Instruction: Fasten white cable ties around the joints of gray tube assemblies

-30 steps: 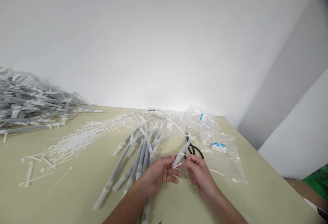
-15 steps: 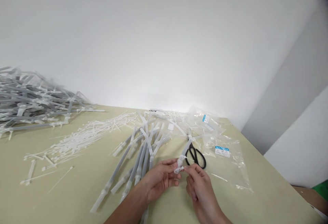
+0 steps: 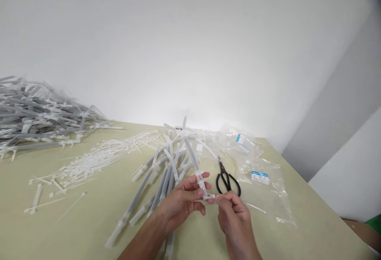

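My left hand (image 3: 178, 205) is closed around the near end of a translucent tube assembly (image 3: 192, 155), its fingers and thumb at the white connector. The tube slants up and away to the left, ending in a branched top above other tubes. At its near end sits a white cable tie (image 3: 209, 197), looped around the tube. My right hand (image 3: 236, 217) pinches the tie near its small head between thumb and forefinger; the fingertips partly hide it. Black-handled scissors (image 3: 228, 182) lie on the table just beyond my right hand.
Similar branched tubes (image 3: 162, 188) lie in a bunch left of my hands. Loose white cable ties (image 3: 101, 155) are spread farther left, before a large heap of grey tubing (image 3: 38, 113). Clear plastic bags (image 3: 272, 194) with blue labels lie at the right. A white wall (image 3: 190, 53) rises behind the table.
The held tube has swung its far end left and upward, off the scissors, which now show fully. My left fingers have shifted along the connector; my right hand keeps its pinch at the tie.
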A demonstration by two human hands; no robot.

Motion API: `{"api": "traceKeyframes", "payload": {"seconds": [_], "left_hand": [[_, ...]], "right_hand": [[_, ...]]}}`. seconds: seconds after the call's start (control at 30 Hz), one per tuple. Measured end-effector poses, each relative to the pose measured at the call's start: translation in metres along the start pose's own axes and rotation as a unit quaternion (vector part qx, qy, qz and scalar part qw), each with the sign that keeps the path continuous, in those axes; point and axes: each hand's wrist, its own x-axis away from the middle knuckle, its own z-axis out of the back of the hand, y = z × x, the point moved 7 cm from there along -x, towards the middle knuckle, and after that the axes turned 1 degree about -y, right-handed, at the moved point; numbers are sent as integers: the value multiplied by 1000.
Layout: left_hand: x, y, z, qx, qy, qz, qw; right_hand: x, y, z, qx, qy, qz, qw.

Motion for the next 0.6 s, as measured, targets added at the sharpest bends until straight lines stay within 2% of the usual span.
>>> {"api": "traceKeyframes", "payload": {"seconds": [0.13,0.23,0.37,0.6], "left_hand": [[3,2,-7,-41,-31,-13,999],[4,1,-9,-60,-42,-13,997],[3,0,-7,-61,-50,-20,997],[2,2,-8,-73,-49,-36,996]], "right_hand": [[-1,-3,-1,-9,6,1,1000],[-1,-2,-4,-25,-1,-24,999],[0,3,-9,-51,-24,-75,996],[-1,6,-9,-86,-56,-91,990]]}}
